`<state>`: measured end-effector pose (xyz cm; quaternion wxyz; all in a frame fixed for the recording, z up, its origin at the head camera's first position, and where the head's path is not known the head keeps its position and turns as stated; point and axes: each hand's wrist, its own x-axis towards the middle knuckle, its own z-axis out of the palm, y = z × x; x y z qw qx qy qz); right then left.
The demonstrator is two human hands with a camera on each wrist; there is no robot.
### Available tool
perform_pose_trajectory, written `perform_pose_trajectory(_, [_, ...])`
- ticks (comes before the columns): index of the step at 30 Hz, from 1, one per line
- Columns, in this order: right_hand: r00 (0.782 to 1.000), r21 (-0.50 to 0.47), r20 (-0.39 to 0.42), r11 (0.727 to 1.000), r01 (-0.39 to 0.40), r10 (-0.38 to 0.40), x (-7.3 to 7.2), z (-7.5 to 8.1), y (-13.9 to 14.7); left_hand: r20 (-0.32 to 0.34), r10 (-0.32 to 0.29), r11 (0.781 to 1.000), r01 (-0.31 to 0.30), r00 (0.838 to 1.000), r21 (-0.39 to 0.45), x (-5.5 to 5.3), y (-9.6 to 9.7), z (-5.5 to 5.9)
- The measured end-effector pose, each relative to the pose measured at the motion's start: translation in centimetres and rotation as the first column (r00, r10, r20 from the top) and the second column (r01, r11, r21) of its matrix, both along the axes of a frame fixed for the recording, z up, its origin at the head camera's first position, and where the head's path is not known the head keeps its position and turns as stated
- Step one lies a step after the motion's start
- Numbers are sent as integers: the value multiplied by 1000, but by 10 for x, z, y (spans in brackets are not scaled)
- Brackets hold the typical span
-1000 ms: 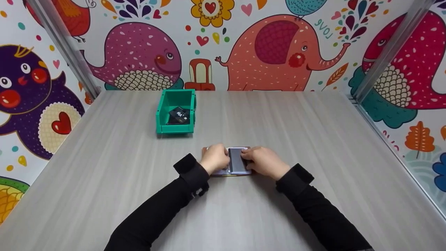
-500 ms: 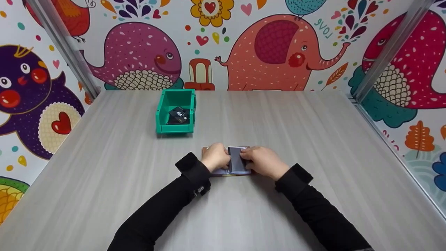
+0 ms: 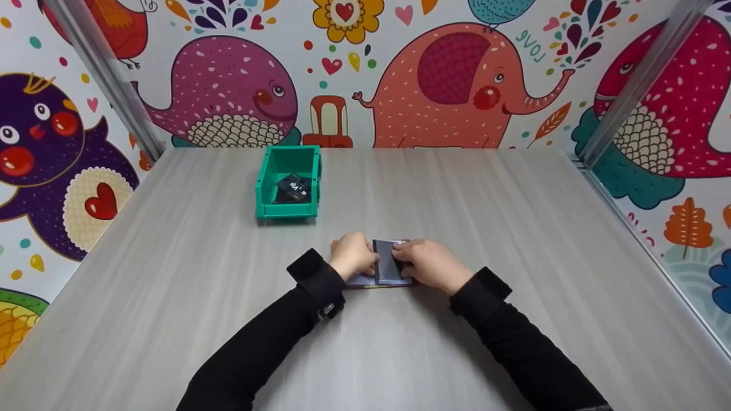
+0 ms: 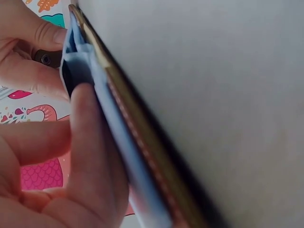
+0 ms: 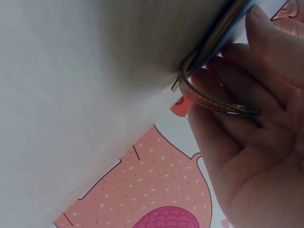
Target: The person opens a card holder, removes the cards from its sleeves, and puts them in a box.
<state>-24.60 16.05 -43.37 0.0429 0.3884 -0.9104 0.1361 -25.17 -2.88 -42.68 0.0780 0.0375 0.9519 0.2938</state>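
A card holder (image 3: 361, 282) with a brown cover and clear sleeves lies spread on the table. My right hand (image 3: 433, 264) pinches the edge of its dark right-hand sleeve (image 3: 386, 264), thumb on top. My left hand (image 3: 352, 254) pinches at the middle fold, hiding much of the left side. In the left wrist view, my left fingers (image 4: 88, 137) are at the mouth of a bluish sleeve pocket (image 4: 80, 66), which gapes a little. A brown stitched strap (image 5: 204, 99) curves from the cover across my right fingers in the right wrist view.
A green bin (image 3: 286, 211) with black cards (image 3: 294, 188) inside stands toward the back left of the table (image 3: 485, 194). Printed cartoon walls (image 3: 445, 74) border the table at the back and sides.
My left hand has shifted slightly forward and right along the fold. The dark sleeve's upper edge sits a little farther forward. My right hand keeps its pinch, almost still.
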Motion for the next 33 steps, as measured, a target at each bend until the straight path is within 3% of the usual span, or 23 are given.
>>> perform_pose_trajectory(4, [1000, 8, 17, 1000, 5, -5, 0, 1, -1, -15, 10, 1000, -10, 1000, -10, 0, 0, 0])
perform_pose_trajectory(9, [1000, 21, 30, 1000, 5, -6, 0, 1, -1, 30, 24, 999, -25, 999, 47, 0, 0, 1])
perform_pose_trajectory(18, [999, 4, 41, 1000, 9, -9, -1, 1, -1, 11, 17, 1000, -18, 1000, 23, 0, -2, 2])
perform_pose_trajectory(22, [999, -1, 36, 1000, 0, 0, -2, -1, -1, 41, 38, 993, -42, 998, 111, 0, -5, 1])
perform_pose_trajectory(28, [1000, 8, 5, 1000, -24, 24, -4, -2, 0, 149, 51, 943, -97, 987, 318, 0, -13, 3])
perform_pose_trajectory(31, [999, 22, -10, 999, -35, 35, -3, -1, 0, 155, 55, 934, -106, 986, 342, 2, -18, 4])
perform_pose_trajectory(33, [1000, 23, 1, 999, -29, 29, -3, -1, 1, 143, 58, 938, -103, 988, 331, 2, -21, 5])
